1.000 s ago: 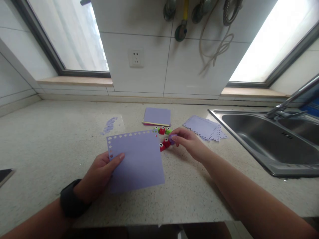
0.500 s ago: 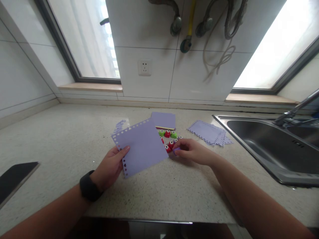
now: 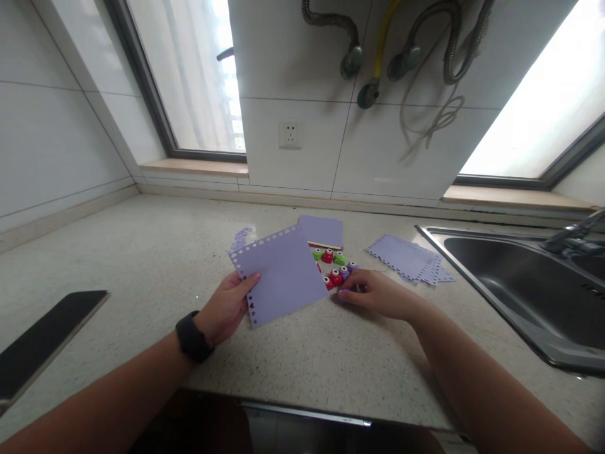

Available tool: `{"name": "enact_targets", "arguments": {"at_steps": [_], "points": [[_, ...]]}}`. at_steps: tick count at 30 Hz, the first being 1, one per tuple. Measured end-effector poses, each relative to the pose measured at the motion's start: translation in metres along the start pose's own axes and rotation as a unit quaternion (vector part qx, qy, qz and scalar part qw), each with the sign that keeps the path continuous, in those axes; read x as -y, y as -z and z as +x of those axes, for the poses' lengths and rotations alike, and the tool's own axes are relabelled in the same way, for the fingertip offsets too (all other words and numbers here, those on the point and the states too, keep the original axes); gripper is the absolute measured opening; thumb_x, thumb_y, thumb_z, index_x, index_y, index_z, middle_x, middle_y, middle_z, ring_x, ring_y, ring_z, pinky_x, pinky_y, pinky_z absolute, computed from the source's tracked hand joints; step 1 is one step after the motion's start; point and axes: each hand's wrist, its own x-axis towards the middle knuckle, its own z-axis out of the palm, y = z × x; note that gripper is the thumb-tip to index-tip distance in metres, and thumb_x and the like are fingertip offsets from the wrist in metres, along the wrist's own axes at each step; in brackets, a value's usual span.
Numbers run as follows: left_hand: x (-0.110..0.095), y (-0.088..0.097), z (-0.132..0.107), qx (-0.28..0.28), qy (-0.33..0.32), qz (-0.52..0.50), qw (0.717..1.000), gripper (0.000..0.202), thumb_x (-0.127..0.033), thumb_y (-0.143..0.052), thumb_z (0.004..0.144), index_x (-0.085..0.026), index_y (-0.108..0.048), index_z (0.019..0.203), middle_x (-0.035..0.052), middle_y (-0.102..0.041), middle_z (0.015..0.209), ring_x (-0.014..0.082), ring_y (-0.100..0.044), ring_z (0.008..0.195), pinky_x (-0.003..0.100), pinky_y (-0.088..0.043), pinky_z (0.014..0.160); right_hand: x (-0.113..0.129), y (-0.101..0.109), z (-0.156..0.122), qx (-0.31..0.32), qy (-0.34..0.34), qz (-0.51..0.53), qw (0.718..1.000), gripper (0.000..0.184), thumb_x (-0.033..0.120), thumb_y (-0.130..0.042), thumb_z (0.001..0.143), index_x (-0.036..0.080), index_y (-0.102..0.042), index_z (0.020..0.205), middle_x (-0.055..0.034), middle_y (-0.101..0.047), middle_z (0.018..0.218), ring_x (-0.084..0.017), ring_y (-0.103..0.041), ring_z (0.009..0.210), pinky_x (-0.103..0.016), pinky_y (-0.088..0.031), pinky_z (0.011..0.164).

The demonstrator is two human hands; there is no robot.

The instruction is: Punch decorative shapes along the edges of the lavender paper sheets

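The pale speckled stone table (image 3: 142,252) runs across the whole view below a white tiled wall. A stainless steel sink (image 3: 515,277) is set into it at the far right. A flat black slab (image 3: 42,340) lies at the table's left edge.

Near the middle, the lilac square paper sheet (image 3: 283,274) with a punched border of small holes along two edges is tilted, its near corner lifted off the table. The left hand (image 3: 227,309) has its grip closed on that sheet at the lower left edge, thumb on top and fingers beneath.

Behind it sits a stack of plain lilac paper (image 3: 321,230). Off to the right, a fanned pile of lilac sheets with scalloped edges (image 3: 409,257) lies near the sink.

The right hand (image 3: 378,293) rests low on the table, fingers curled, fingertips touching a cluster of small red, green and purple craft punches (image 3: 336,268) just beside the held sheet. Whether its grip has closed on one, I cannot tell.

A black wristband (image 3: 193,337) circles the left wrist. Tiny lilac paper scraps (image 3: 241,236) lie behind the sheet's far corner.
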Motion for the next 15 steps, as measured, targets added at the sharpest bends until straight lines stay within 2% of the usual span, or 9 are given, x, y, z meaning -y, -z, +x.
{"name": "enact_targets", "arguments": {"at_steps": [3,6,11,13,15], "points": [[0.001,0.001,0.0,0.001,-0.005,-0.002,1.0,0.026,-0.021,-0.083,0.087,-0.015,-0.079,0.111,0.0111,-0.085,0.108,0.0236,-0.08,0.092,0.034,-0.065,0.087,0.0,0.002,-0.001,-0.003,-0.019,0.006,1.0,0.034,0.054,-0.065,0.095,0.025,-0.083,0.098,-0.0067,-0.077,0.087,-0.023,-0.063,0.074,-0.037,-0.042,0.065],[0.001,0.003,0.0,0.0,-0.007,-0.005,1.0,0.025,-0.02,-0.08,0.088,-0.014,-0.078,0.113,0.0114,-0.084,0.108,0.0231,-0.08,0.09,0.034,-0.066,0.086,-0.004,0.004,0.0,-0.048,-0.027,0.044,0.998,0.033,0.048,-0.06,0.099,0.023,-0.081,0.098,-0.0062,-0.075,0.081,-0.02,-0.061,0.068,-0.036,-0.042,0.063],[-0.004,0.005,0.003,-0.01,-0.02,-0.016,1.0,0.03,-0.018,-0.077,0.09,-0.015,-0.074,0.12,0.0138,-0.083,0.116,0.0277,-0.08,0.1,0.042,-0.066,0.092,-0.019,0.004,0.005,-0.15,-0.018,0.1,0.983,0.024,0.034,-0.062,0.097,0.02,-0.078,0.108,-0.0088,-0.078,0.094,-0.022,-0.068,0.078,-0.038,-0.051,0.075],[-0.006,0.006,0.006,-0.018,-0.03,-0.019,0.999,0.032,-0.016,-0.076,0.091,-0.016,-0.072,0.123,0.0145,-0.082,0.118,0.0292,-0.079,0.103,0.044,-0.066,0.093,-0.022,0.002,0.007,-0.166,-0.023,0.095,0.981,0.023,0.032,-0.063,0.096,0.02,-0.077,0.109,-0.0084,-0.078,0.09,-0.022,-0.068,0.078,-0.038,-0.052,0.075],[-0.008,0.007,0.008,-0.031,-0.042,-0.021,0.998,0.032,-0.014,-0.074,0.091,-0.015,-0.072,0.123,0.0137,-0.082,0.117,0.0273,-0.08,0.102,0.041,-0.067,0.093,-0.021,0.0,0.008,-0.176,-0.024,0.088,0.98,0.022,0.03,-0.065,0.096,0.02,-0.077,0.111,-0.0082,-0.078,0.089,-0.022,-0.069,0.08,-0.038,-0.052,0.077]]}}
